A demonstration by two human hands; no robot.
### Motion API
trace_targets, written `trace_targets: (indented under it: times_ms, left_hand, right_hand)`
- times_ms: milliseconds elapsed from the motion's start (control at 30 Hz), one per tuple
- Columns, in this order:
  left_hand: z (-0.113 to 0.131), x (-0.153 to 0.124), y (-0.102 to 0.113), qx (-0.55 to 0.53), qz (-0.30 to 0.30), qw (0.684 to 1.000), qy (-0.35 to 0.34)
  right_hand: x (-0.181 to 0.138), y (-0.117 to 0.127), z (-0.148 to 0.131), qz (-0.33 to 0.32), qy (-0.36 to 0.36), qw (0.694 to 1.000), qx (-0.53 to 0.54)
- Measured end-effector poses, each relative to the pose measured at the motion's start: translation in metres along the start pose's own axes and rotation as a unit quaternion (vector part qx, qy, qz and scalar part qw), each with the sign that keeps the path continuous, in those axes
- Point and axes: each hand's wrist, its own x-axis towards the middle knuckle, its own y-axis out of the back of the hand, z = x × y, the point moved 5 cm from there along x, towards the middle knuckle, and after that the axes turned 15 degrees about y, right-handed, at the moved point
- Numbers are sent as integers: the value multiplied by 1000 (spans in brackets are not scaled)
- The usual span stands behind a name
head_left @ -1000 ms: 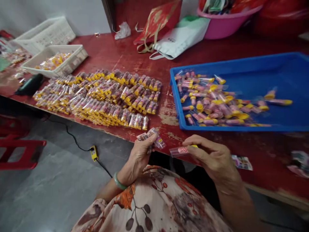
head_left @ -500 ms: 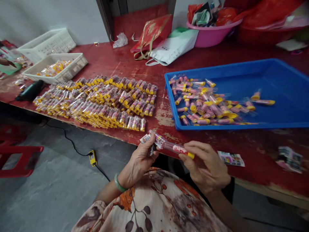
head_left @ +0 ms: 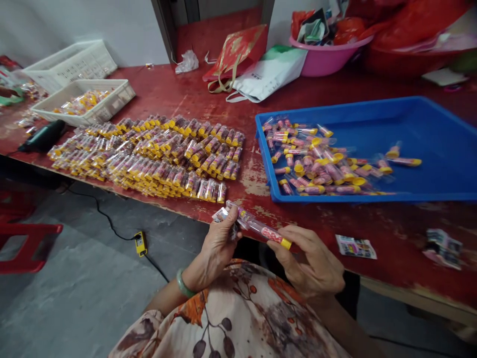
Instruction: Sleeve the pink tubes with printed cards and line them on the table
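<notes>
My left hand (head_left: 219, 243) is closed on a small stack of printed paper slips (head_left: 220, 215) at the table's near edge. My right hand (head_left: 313, 261) pinches a clear tube with a yellow cap (head_left: 269, 234), its open end pointing at the left hand's slips. A rolled slip shows inside the tube's left end. Behind the hands, a blue tray (head_left: 421, 134) holds several loose tubes with yellow caps (head_left: 316, 161). To the left, rows of filled tubes (head_left: 152, 154) lie on the red table (head_left: 208, 94).
White baskets (head_left: 87, 99) stand at the far left, one with yellow-capped tubes. Bags (head_left: 257, 64) and a pink basin (head_left: 324, 54) sit at the back. Loose printed slips (head_left: 356, 246) lie right of my hands. A red stool (head_left: 26, 243) and a cable (head_left: 141, 241) are on the floor.
My right hand brought the tube left until its open end met the slips in my left hand. The view tilted slightly upward.
</notes>
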Motion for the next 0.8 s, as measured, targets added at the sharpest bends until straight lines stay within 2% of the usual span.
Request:
trace_targets:
  times_ms: [200,333,400,600,800]
  left_hand:
    - [-4,1,-1,-33,15,997,74]
    - [-5,2,-2,-43,17,995,91]
    - [-6,2,-2,-47,20,994,96]
    - [-8,1,-3,-36,12,993,115]
    - [-5,-1,-7,8,-19,999,27]
  right_hand:
    - [0,0,6,26,-55,997,57]
    - [2,2,14,43,-118,986,105]
    - [4,3,15,45,-126,984,118]
    - [2,-1,12,31,-59,993,97]
    - [-6,-3,-4,-38,70,996,-42]
